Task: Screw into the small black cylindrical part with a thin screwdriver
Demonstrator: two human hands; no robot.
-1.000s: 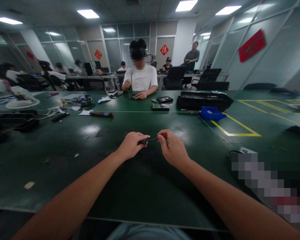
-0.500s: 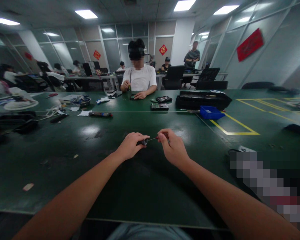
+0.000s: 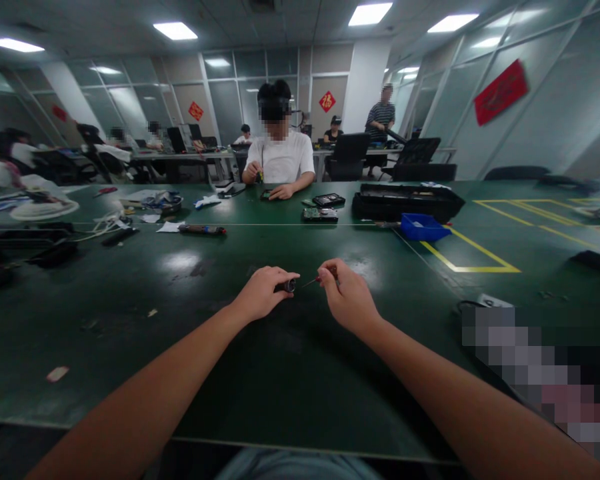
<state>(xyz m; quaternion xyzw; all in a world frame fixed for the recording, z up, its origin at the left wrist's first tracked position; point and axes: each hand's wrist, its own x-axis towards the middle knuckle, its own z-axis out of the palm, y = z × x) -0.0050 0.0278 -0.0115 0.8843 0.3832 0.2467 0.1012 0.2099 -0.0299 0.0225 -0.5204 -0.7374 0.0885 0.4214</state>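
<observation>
Over the green table (image 3: 260, 373), my left hand (image 3: 261, 293) is closed around a small dark cylindrical part (image 3: 289, 286) with a round, ringed end facing right. Most of that part is hidden by my fingers. Opposite it, my right hand (image 3: 344, 291) grips a screwdriver (image 3: 310, 282) by its reddish-brown handle, thumb against the fingers. The thin metal shaft points left and slightly down at the ringed end. A small gap shows between the shaft's tip and the cylindrical part.
Across the table a person in a white shirt (image 3: 280, 163) works on a small device. Opened hard drives (image 3: 320, 215), a long black casing (image 3: 405, 200) and a blue bin (image 3: 424, 227) lie at the far side. A dark cylindrical tool (image 3: 203, 229) and cables (image 3: 105, 225) lie farther left.
The screwdriver's tip has drawn back slightly to the right from the cylindrical part, and its shaft tilts more downward. My left hand has stayed nearly still.
</observation>
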